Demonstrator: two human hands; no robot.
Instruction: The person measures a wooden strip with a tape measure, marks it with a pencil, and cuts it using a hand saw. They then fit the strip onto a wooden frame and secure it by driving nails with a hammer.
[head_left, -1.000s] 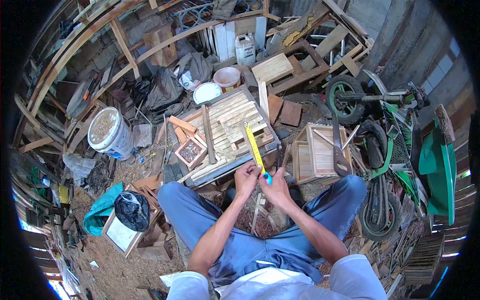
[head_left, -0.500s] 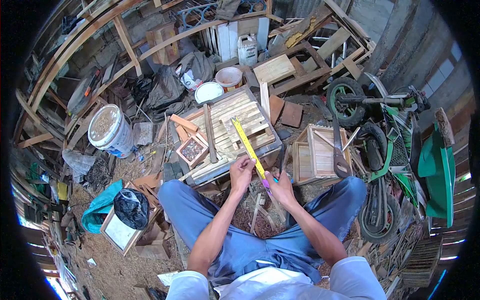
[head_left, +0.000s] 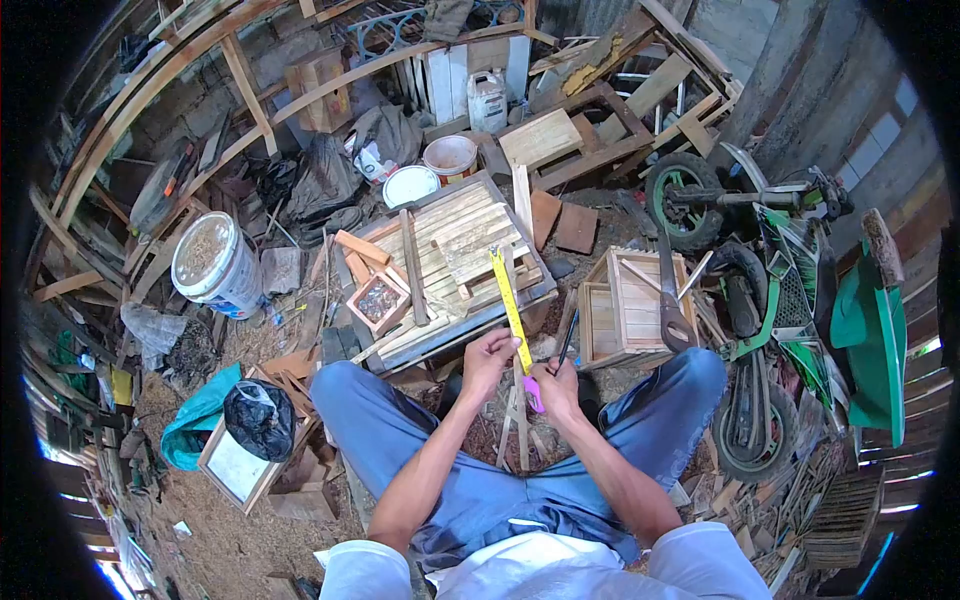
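A yellow tape measure blade [head_left: 508,295] stretches from the slatted wooden bench down toward my lap, beside a thin wood strip [head_left: 521,435]. Its purple case [head_left: 533,394] sits at my right hand [head_left: 556,386], which is closed around it. A dark pencil [head_left: 569,336] also sticks up from the fingers of that hand. My left hand [head_left: 487,362] is closed, its fingertips pinching at the left edge of the blade; whether it grips the strip too is hard to see. The blade's far end lies over the light slatted boards [head_left: 470,245] on the bench.
On the bench lie a dark wood bar [head_left: 413,265] and a small wooden box [head_left: 380,302] of hardware. To the right stand a wooden crate [head_left: 625,305] with a handsaw [head_left: 677,325] and a small green motorbike [head_left: 775,290]. A white bucket [head_left: 215,270] is at left.
The blade's far end has shifted right and slightly nearer me, and stands steeper. My right hand has come lower, and the pencil now points upward. The head view has moved slightly.
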